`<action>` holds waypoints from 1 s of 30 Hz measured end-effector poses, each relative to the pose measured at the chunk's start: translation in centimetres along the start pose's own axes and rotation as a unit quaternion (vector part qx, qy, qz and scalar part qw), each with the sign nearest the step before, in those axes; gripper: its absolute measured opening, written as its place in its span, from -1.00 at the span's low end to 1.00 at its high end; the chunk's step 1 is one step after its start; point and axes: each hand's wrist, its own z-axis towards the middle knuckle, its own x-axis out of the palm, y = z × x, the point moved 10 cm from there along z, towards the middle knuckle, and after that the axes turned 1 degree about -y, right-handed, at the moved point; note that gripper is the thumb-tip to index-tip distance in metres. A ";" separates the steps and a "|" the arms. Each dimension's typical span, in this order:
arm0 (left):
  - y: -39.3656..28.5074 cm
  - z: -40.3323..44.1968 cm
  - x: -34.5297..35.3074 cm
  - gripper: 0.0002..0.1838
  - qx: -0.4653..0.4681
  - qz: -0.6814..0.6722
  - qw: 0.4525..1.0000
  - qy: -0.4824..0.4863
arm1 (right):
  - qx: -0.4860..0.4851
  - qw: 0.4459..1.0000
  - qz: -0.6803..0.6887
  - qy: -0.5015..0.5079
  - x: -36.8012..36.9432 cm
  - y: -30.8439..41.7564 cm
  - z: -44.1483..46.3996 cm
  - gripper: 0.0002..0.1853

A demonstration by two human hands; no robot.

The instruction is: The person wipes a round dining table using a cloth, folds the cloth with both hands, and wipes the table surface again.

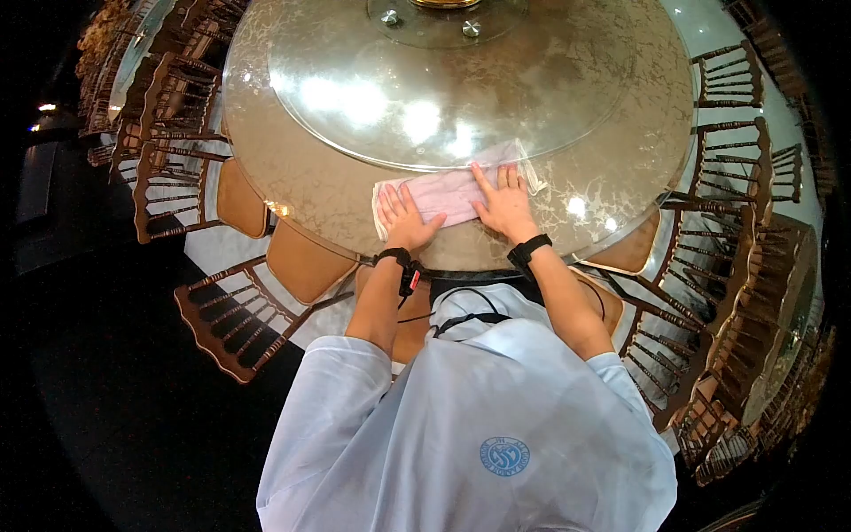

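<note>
A folded pink cloth (448,192) with pale edges lies flat on the round marbled table (328,168), close to its near rim. My left hand (408,219) presses on the cloth's left end, fingers stretched out. On the right part of the cloth rests my right hand (507,204), its fingers spread and pointing away from me. Both palms face down. The cloth's far right corner reaches the edge of the glass turntable (523,115).
Wooden chairs with tan seats stand around the table, such as one chair (306,253) at the near left and another chair (625,244) at the right. Metal knobs (471,29) and a gold-coloured base (446,3) sit at the turntable's middle.
</note>
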 end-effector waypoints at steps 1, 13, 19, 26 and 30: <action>0.0 0.0 0.1 0.29 0.000 0.000 1.000 0.001 | 0.000 1.000 0.000 0.001 0.0 0.0 0.0 -0.22; -0.4 -0.3 -0.7 0.25 -0.005 -0.003 1.000 -0.006 | -0.011 0.996 0.072 -0.057 0.0 -1.1 -0.2 -0.19; -0.4 -0.4 -0.6 0.27 0.019 -0.006 0.999 -0.036 | -0.006 0.997 0.068 -0.038 -0.5 -1.0 0.1 -0.20; -0.4 -0.3 -0.5 0.27 0.004 0.000 1.000 -0.013 | -0.004 0.999 0.027 -0.018 -0.3 -0.7 0.1 -0.26; -0.3 -0.1 -0.4 0.28 -0.001 0.011 1.000 -0.005 | 0.006 1.000 0.019 -0.004 0.2 -0.8 0.1 -0.23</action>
